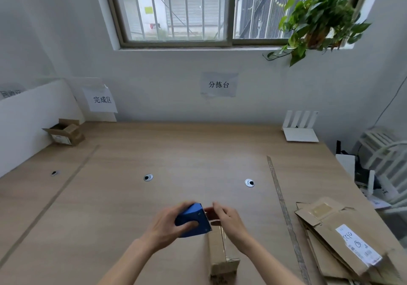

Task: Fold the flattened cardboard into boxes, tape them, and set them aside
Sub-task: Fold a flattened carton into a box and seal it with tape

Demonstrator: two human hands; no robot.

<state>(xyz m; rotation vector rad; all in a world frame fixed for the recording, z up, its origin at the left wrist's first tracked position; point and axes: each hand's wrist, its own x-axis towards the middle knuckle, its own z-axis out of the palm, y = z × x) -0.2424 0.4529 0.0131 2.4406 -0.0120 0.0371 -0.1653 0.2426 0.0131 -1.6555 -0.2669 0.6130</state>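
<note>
Folded cardboard box (221, 256) stands on the table (114, 207) at the near edge, far end directly under both hands; stack of flattened cardboard (337, 238) lies well to its right. Left hand (167, 223) has its grip wrapped around a blue tape dispenser (193, 219), thumb on the side plate, toothed edge facing right; right hand (229, 219) sits just beside that edge, fingers curled at the tape end, blurred, so can't tell whether it's pinching tape. Far left corner: small open carton (65, 131) by the wall.
</note>
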